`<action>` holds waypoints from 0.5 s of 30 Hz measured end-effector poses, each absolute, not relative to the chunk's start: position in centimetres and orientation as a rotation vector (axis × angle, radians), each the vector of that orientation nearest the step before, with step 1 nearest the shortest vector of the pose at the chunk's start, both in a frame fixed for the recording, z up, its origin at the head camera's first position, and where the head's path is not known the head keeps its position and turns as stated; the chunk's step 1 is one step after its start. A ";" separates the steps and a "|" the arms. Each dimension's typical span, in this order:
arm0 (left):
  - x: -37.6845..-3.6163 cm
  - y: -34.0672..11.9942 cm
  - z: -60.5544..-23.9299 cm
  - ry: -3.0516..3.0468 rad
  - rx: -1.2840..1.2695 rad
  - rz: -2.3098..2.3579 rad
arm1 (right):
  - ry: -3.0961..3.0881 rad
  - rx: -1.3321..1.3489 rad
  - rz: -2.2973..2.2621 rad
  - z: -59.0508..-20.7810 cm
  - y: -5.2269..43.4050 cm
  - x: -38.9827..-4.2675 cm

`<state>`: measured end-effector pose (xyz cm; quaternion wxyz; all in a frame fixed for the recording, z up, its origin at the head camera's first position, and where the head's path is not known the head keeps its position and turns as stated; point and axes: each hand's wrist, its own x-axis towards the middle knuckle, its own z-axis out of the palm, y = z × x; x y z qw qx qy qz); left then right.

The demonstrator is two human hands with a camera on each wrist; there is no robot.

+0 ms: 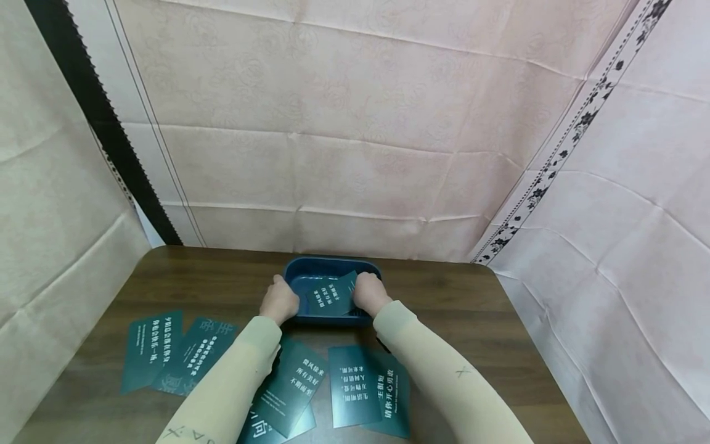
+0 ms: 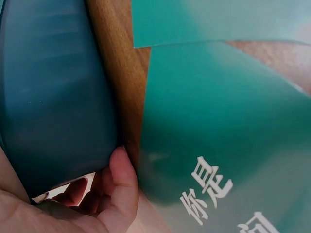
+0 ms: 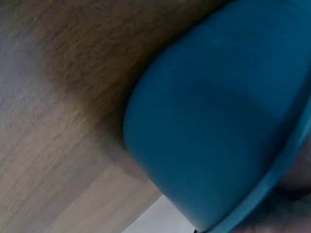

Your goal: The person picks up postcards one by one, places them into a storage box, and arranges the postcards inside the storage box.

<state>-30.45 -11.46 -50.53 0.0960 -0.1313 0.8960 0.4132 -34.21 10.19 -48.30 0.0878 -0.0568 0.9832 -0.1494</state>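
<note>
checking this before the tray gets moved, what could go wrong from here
1. The card in the blue tray lies tilted with a corner up near the right rim, so it might slide out if the tray tips.
2. The left hand and right hand grip only the near corners; the far side could dip.
3. Loose cards on the table lie right in front of the tray, so dragging it back could scatter them.
</note>
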 end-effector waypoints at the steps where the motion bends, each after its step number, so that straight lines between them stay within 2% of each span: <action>1: -30.4 -11.4 -50.5 2.654 -0.388 1.225 | 2.926 -0.176 -0.428 -48.4 10.1 -34.1; 15: -30.4 -11.5 -50.3 2.655 -0.383 1.232 | 2.975 -0.173 -0.355 -48.1 9.1 -33.4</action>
